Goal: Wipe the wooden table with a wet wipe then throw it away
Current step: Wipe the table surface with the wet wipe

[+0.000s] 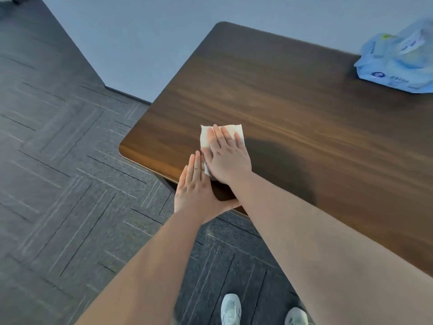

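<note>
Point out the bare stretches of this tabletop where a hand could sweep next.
The wooden table lies bare from the wet wipe to the far edge by the wall, and rightward up to the blue wipes pack. The near left corner is crowded: right hand flat on the wipe, left hand at the edge.

Right hand (226, 158) flat on wipe (206, 137) — tabletop (293, 102).

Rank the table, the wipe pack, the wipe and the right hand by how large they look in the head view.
1. Table, by far the largest.
2. Wipe pack, partly cut off at the frame edge.
3. Right hand and wipe: unsure, because the hand lies flat over much of the wipe and hides its full extent.
</note>
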A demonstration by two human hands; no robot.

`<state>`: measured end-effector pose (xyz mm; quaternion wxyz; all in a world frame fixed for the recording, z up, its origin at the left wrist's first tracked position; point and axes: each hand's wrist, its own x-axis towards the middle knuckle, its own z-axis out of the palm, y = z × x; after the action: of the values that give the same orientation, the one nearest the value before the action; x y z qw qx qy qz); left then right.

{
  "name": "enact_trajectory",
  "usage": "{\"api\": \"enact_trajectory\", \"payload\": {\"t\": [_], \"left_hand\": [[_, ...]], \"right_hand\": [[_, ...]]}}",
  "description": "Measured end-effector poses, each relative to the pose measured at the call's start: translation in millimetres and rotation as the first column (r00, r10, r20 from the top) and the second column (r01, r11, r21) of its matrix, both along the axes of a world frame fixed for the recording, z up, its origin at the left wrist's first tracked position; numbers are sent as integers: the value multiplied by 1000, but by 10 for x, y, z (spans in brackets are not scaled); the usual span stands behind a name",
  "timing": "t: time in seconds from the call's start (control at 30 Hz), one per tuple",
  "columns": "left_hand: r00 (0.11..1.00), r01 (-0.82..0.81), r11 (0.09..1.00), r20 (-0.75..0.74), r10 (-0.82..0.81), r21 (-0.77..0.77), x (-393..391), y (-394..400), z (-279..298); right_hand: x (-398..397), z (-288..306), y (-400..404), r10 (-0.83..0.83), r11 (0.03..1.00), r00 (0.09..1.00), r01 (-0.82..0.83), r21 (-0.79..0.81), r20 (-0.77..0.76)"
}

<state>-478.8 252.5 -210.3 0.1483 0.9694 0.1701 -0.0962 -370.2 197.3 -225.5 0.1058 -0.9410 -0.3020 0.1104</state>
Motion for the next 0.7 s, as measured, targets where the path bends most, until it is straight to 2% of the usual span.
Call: {"api": "enact_trajectory", "payload": {"t": [0.17, 0.33, 0.43, 0.53, 0.7], "left_hand": [[999, 16, 999, -33, -14, 49, 7, -25, -9], [989, 67, 994, -135, -54, 90, 57, -21, 74], [967, 174, 975, -210, -144, 134, 90, -27, 158], [924, 350, 918, -227, -307, 187, 214, -179, 250], [853, 515, 843, -189, -486, 154, 601, -1066, 374]], "right_hand": [[-12, 27, -142, 99, 995, 995, -99, -13, 8], [-176, 110, -824, 115, 988, 993, -115, -105, -10], [-295, 135, -1365, 47, 988, 999, -48, -149, -14], [-385, 132, -1930, -43, 984, 999, 44, -173, 14], [-467, 104, -2890, -224, 959, 974, 228, -169, 39]]}}
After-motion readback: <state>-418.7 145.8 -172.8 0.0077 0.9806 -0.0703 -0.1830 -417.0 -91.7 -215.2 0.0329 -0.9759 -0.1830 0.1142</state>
